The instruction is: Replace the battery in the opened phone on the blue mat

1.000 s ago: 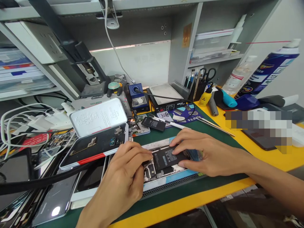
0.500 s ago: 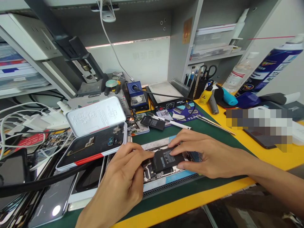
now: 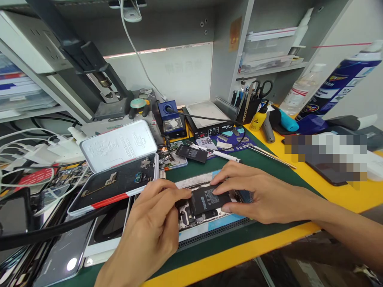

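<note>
Battery (image 3: 202,204) on an opened phone (image 3: 184,216), right between left hand (image 3: 152,217) and right hand (image 3: 257,193)
Holding it between right thumb and fingers; bunching left fingertips by its edge, can't tell if gripping anything there.

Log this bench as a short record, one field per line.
Left hand: index fingertip at the battery's near-left end
Right hand: thumb and fingers spread across the battery
Battery: black, printed side up, over the opened phone; whether fully seated, unclear
Surface: green mat, yellow border
Left side: open tin with small parts inside
Beyond hands: second battery, white stick
Far right: yellow bottle, spray can, scissors
</note>
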Action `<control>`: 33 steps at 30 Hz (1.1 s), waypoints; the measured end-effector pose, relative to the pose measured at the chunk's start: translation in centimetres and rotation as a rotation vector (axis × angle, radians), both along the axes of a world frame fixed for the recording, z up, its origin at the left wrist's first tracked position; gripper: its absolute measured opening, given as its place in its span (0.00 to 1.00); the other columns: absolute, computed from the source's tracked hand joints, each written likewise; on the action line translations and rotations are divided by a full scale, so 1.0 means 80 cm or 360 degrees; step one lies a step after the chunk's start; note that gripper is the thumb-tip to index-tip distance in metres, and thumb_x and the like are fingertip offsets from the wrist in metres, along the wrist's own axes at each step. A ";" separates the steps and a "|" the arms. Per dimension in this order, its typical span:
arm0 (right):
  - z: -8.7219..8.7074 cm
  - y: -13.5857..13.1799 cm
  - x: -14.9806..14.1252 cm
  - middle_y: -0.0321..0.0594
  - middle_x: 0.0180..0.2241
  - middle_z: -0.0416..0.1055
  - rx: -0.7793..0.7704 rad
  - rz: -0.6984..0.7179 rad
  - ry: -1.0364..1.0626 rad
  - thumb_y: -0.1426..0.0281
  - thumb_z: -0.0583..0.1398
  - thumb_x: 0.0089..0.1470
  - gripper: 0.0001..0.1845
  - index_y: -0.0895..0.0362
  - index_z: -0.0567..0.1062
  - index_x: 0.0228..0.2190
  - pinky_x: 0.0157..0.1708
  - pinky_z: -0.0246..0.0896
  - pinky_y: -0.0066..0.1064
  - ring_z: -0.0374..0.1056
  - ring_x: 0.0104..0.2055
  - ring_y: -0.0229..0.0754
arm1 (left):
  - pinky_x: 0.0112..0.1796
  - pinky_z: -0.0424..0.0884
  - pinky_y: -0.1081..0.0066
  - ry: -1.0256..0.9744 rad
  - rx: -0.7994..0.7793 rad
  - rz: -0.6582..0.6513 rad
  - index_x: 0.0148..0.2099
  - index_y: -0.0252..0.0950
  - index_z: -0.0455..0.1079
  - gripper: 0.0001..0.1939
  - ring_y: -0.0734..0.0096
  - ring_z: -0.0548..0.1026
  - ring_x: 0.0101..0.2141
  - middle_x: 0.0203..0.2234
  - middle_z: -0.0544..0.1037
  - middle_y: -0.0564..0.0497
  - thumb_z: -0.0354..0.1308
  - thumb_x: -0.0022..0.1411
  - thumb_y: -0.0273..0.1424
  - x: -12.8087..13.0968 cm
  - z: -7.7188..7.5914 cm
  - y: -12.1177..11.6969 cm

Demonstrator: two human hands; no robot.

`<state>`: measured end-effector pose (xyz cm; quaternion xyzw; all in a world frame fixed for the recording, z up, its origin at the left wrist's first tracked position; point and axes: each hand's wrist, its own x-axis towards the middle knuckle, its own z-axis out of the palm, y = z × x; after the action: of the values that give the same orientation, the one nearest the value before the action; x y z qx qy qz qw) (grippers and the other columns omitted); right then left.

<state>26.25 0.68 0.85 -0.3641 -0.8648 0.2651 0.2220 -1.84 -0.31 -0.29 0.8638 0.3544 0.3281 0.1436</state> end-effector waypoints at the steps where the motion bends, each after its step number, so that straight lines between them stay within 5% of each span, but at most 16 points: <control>1: -0.001 0.000 0.001 0.46 0.53 0.75 -0.0003 0.0002 -0.0005 0.65 0.66 0.60 0.14 0.52 0.81 0.47 0.56 0.66 0.43 0.70 0.54 0.50 | 0.34 0.71 0.73 -0.0006 0.0031 0.0011 0.51 0.40 0.72 0.20 0.69 0.74 0.39 0.39 0.75 0.47 0.45 0.67 0.16 0.001 0.002 0.000; 12: -0.001 0.000 0.000 0.47 0.52 0.75 -0.0013 0.0029 0.0007 0.65 0.66 0.60 0.13 0.54 0.81 0.46 0.55 0.65 0.41 0.70 0.54 0.49 | 0.38 0.69 0.67 -0.0058 -0.0058 0.0074 0.49 0.36 0.74 0.18 0.68 0.72 0.37 0.37 0.75 0.47 0.47 0.68 0.16 -0.006 -0.006 0.000; 33: 0.002 -0.001 -0.002 0.46 0.52 0.75 0.0023 0.0039 -0.0018 0.66 0.65 0.61 0.12 0.56 0.81 0.45 0.59 0.63 0.40 0.70 0.54 0.47 | 0.35 0.63 0.63 -0.0007 0.0223 -0.0143 0.42 0.33 0.75 0.13 0.67 0.70 0.34 0.27 0.79 0.51 0.52 0.64 0.14 -0.004 -0.001 0.002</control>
<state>26.12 0.64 0.97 -0.3536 -0.8723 0.2594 0.2164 -2.15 -0.18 -0.38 0.8860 0.2911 0.3473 0.0982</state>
